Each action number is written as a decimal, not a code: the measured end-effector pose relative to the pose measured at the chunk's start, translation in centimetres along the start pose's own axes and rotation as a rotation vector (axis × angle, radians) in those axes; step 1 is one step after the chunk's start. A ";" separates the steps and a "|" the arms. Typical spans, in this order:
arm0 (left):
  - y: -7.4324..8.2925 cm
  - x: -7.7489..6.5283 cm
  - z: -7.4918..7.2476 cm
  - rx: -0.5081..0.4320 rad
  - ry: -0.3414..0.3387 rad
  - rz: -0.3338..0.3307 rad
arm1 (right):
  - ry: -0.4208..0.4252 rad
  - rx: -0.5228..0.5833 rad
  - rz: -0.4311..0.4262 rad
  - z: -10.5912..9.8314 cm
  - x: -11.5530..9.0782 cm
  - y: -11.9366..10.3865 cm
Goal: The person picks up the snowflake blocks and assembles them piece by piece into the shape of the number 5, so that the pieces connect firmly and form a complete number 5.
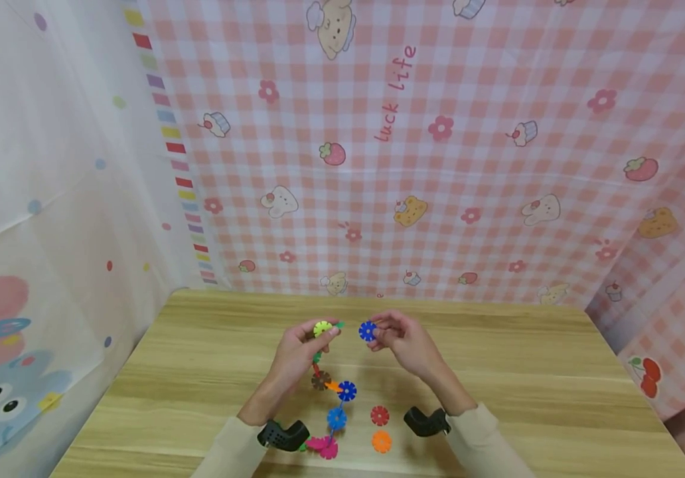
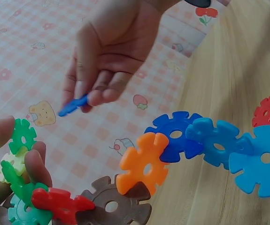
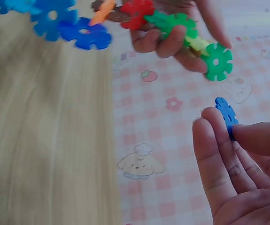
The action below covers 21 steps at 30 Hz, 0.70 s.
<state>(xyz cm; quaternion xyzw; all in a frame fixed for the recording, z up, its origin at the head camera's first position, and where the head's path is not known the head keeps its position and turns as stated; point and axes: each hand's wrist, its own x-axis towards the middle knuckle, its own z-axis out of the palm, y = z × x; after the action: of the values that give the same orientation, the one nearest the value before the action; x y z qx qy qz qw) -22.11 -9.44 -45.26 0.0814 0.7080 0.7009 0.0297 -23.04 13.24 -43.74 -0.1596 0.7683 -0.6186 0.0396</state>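
Note:
My left hand [image 1: 303,345] pinches the end of a chain of interlocked notched plastic discs, near a yellow disc [image 1: 322,328] and a green end disc [image 3: 218,62]. From there the chain runs through a red disc [image 2: 62,205], a brown disc [image 2: 112,206], an orange disc [image 2: 145,163] and blue discs [image 2: 174,135] down to pink discs [image 1: 328,448] by the left forearm. My right hand [image 1: 405,342] pinches a loose dark blue disc [image 1: 368,331] between thumb and fingers. In the head view a small gap separates this disc from the chain's green end.
A red disc [image 1: 380,416] and an orange disc [image 1: 381,441] lie loose on the wooden table [image 1: 528,372], between the forearms. Black wrist-worn devices [image 1: 426,421] sit on both wrists. A pink checked cloth [image 1: 378,199] hangs behind the table, with a white patterned one [image 1: 68,199] at left.

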 end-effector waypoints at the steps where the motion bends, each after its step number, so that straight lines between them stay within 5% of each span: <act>1: 0.0 0.0 0.0 -0.002 -0.003 -0.001 | 0.008 0.006 -0.005 0.0 0.1 -0.2; 12: -0.2 0.1 0.2 -0.004 -0.034 -0.008 | 0.056 0.058 -0.057 0.7 0.5 -1.6; 21: -0.2 0.0 0.3 -0.011 -0.053 -0.008 | 0.077 -0.023 -0.130 1.3 0.4 -1.8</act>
<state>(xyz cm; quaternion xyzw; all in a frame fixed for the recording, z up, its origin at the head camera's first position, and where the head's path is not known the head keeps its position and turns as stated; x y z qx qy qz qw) -22.09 -9.18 -45.42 0.0969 0.7033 0.7023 0.0515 -22.68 11.56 -42.30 -0.1856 0.7644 -0.6166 -0.0322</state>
